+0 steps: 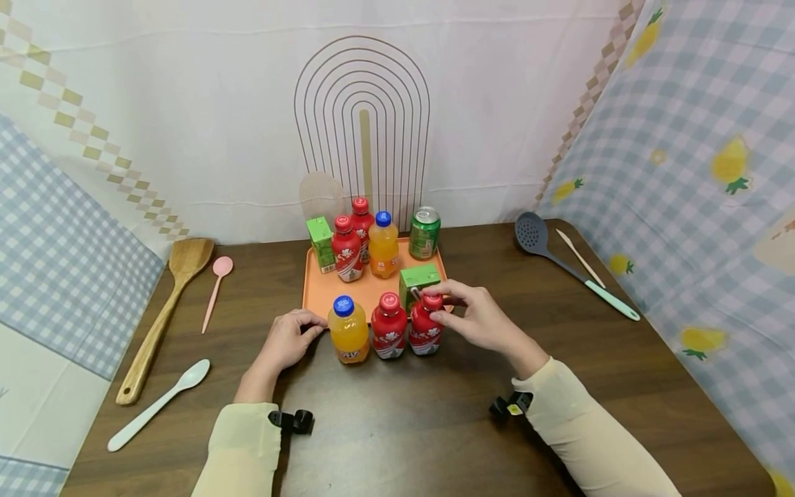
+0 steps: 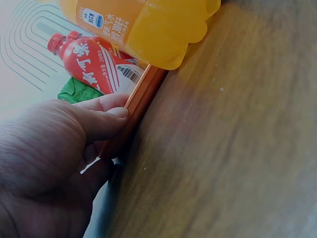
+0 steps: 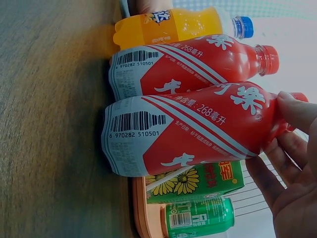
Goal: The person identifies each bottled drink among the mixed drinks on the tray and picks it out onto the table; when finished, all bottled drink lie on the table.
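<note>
My left hand point(image 1: 288, 338) pinches the near left corner of an orange tray point(image 1: 318, 297); the left wrist view shows the thumb on the tray's rim point(image 2: 140, 94). My right hand point(image 1: 479, 319) grips a red cola bottle point(image 1: 426, 333) by its neck, just under the cap. This bottle stands upright in front of the tray, the rightmost in a row with another red bottle point(image 1: 389, 330) and an orange soda bottle point(image 1: 348, 333). Right behind the gripped bottle, a green drink carton point(image 3: 218, 181) with a straw is on the tray.
Farther back on the tray are two red bottles point(image 1: 347, 252), an orange soda bottle point(image 1: 383, 248), a green carton point(image 1: 320, 243) and a green can point(image 1: 425, 235). Wooden spatula point(image 1: 164, 310), pink spoon point(image 1: 217, 283) and white spoon point(image 1: 164, 400) lie left; a grey skimmer point(image 1: 534, 235) and small knife point(image 1: 580, 257) lie right.
</note>
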